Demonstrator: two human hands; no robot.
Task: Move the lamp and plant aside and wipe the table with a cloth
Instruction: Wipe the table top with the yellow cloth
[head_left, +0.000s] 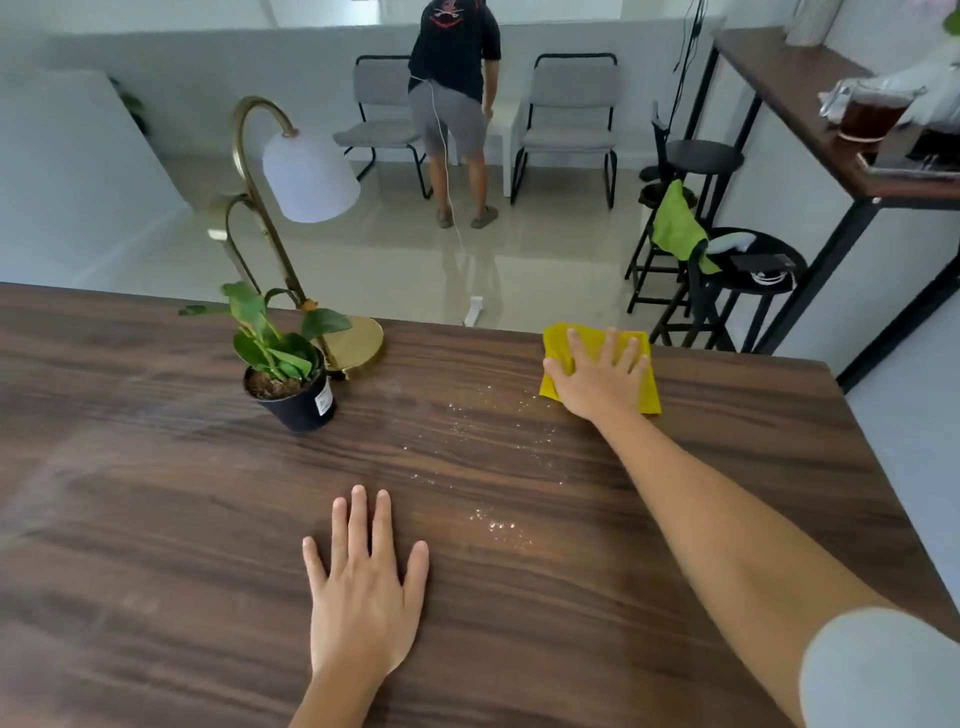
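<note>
Counter: dark wood-grain counter (156, 519) fills the near view, with pale specks (493, 525) scattered across its middle.
Lamp: brass lamp (291, 171) with a white shade stands at the far edge, left of centre, its round base on the wood.
Plant: small green plant (288, 364) in a black pot sits just in front of the lamp base, touching or nearly so.
Cloth: yellow cloth (597, 364) lies flat near the far right edge.
Right hand: right hand (597, 379) spread flat on the cloth, fingers splayed, pressing it down.
Left hand: left hand (363, 587) open, palm down on bare wood, holding nothing.
Background: a person bends by grey chairs (569, 114) on the pale floor.
</note>
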